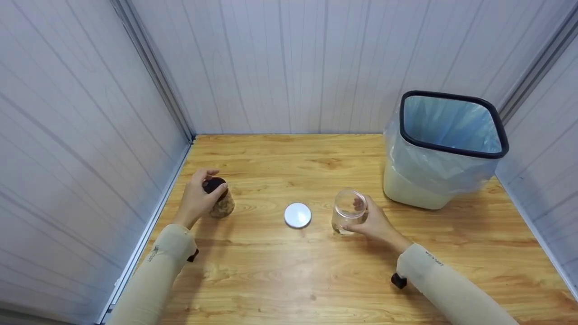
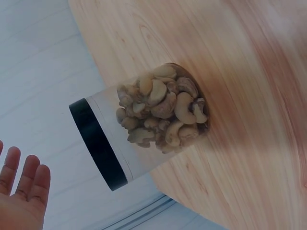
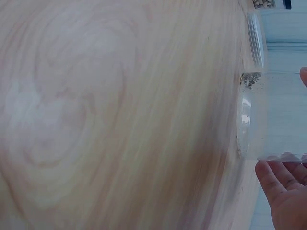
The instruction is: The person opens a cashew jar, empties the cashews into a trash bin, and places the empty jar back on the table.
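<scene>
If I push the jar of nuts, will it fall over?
The nut jar probably won't tip from a gentle nudge, since its nuts sit low. They'd likely rattle, with space above them. On its side, it might roll, being round.

We stretch our left arm (image 1: 151, 275) and right arm (image 1: 456, 284) forward, both angled inward; our left hand (image 1: 198, 196) arches, its thumb apart from its loosely extended fingers (image 2: 39, 189); our right hand (image 1: 374, 222) curves in a grip, its thumb opposite its fingers.

On the left of the tabletop (image 1: 271, 271), a transparent cashew jar (image 2: 158, 115) stands upright, black lid (image 2: 98, 143) on; right of centre, an open-topped clear jar (image 1: 341, 217) stands upright.
</scene>
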{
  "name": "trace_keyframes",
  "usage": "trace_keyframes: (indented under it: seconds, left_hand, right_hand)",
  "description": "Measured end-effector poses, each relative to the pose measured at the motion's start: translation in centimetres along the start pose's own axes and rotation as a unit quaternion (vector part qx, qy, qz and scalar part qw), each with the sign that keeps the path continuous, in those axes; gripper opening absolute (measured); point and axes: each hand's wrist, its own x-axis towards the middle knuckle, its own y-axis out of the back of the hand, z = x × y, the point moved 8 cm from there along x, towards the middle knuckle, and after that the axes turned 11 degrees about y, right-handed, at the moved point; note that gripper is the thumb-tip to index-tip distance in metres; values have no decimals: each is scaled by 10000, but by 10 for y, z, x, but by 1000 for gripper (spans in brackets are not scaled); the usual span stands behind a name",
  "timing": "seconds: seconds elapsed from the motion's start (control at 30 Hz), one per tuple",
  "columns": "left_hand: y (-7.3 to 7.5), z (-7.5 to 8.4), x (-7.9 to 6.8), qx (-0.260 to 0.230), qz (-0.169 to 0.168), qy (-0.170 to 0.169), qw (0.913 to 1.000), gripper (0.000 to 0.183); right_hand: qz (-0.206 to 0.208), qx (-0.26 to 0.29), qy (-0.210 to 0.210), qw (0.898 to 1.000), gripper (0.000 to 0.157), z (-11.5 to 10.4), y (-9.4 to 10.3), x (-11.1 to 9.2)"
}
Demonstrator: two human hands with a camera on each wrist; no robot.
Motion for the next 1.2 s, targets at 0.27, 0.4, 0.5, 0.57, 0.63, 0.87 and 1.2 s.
trace_keyframes:
  seconds: [0.27,0.4,0.5,0.57,0.63,0.87,1.2]
  left_hand:
    - [5,-10,-2,119,-10,-5,9999,51]
    - [7,-15,-4,167,-4,33,9999,57]
    - [9,-17,-5,180,57,26,9998,62]
    - [10,-19,-5,171,75,21,9998,66]
    - [11,-21,-5,188,77,41,9998,72]
    - [12,-32,-5,268,-5,170,9995,91]
    - [8,-49,-7,222,-177,451,9986,105]
  right_hand:
    - [-31,-158,-75,9998,93,1,1,-1]
    - [-37,-91,-135,9999,93,2,1,-1]
    - [-59,-76,-118,9999,93,2,0,-1]
    - [-54,-90,-119,9999,94,3,1,-1]
    - [-61,-102,-101,9999,94,2,1,-1]
    - [-119,-123,-111,9998,93,2,1,0]
    - [-231,-84,-211,9995,97,4,0,-1]
